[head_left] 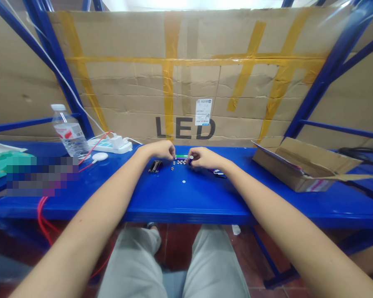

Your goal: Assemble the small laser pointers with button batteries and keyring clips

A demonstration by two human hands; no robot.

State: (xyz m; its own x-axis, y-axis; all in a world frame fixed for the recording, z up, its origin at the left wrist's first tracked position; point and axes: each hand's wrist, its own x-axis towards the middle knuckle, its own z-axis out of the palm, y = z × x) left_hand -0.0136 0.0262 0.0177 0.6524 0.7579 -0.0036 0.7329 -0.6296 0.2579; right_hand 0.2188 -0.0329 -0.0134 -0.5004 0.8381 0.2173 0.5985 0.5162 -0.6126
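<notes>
Working low over the bench, the right hand [207, 158] is nearly closed, thumb and fingers pinching a small dark cylinder [191, 159], while the left hand [161, 150] curls fingertips-down at the end of a slim green rod [180, 157]; whether it has hold of the rod cannot be told. The rod lies between the hands. Just below them sit small silver discs [178, 162], with one lone disc [183, 181] farther toward the body. A pair of black cylinders [154, 166] lies below the left hand, and dark parts with blue marks [217, 174] lie just beyond the right hand. Parts this small favour steady fingertip work, with wrists low and the loose pieces kept apart. The glossy blue bench [174, 215] carries a water bottle [69, 131] and a white power strip [110, 145] left of the left hand, and an open cardboard box [304, 163] right of the right hand. Ahead of the hands stands a taped cardboard sheet [136, 54] printed "LED", held in a blue rack upright [329, 70]. Beneath the arms, pale trousers [130, 265] cover the knees above a red tile floor [177, 248].
</notes>
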